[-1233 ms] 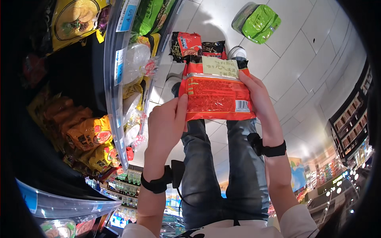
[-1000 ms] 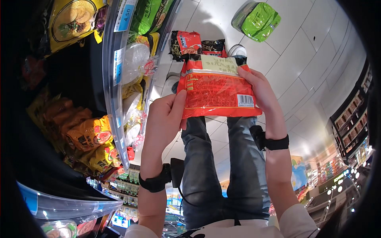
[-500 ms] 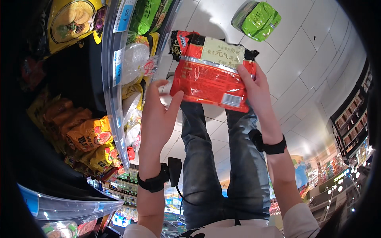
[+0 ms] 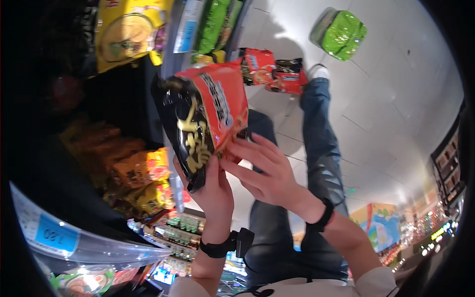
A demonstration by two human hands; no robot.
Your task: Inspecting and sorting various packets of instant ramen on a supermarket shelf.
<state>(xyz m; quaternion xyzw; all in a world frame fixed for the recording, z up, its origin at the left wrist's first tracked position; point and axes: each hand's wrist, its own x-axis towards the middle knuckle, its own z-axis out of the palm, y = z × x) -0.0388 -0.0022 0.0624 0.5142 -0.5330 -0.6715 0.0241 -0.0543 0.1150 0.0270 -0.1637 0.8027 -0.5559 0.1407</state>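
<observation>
A red-and-black packet with gold lettering [image 4: 198, 111] is held up at an angle beside the shelf, its printed front facing me. My left hand [image 4: 210, 193] grips it from below, fingers mostly hidden behind it, thumb at its lower edge. My right hand [image 4: 260, 173] has its fingertips on the packet's lower right edge. Beyond it, two red-and-black packets [image 4: 257, 67] lie on the floor by my white shoe [image 4: 319, 72], and a green wrapped bundle [image 4: 344, 34] lies farther off.
At left stands a dark shelf with clear price strips [image 4: 185, 27], yellow packets [image 4: 131, 34], green packets [image 4: 213, 24] and orange packets [image 4: 138, 166]. A lower shelf strip [image 4: 94, 242] crosses the bottom left. The tiled floor [image 4: 386, 109] spreads to the right, where a rack [image 4: 445, 168] stands.
The packet has been turned from its back to its front and carried leftward toward the shelf. Both hands moved with it, and my legs have shifted, the right now stretched farther out.
</observation>
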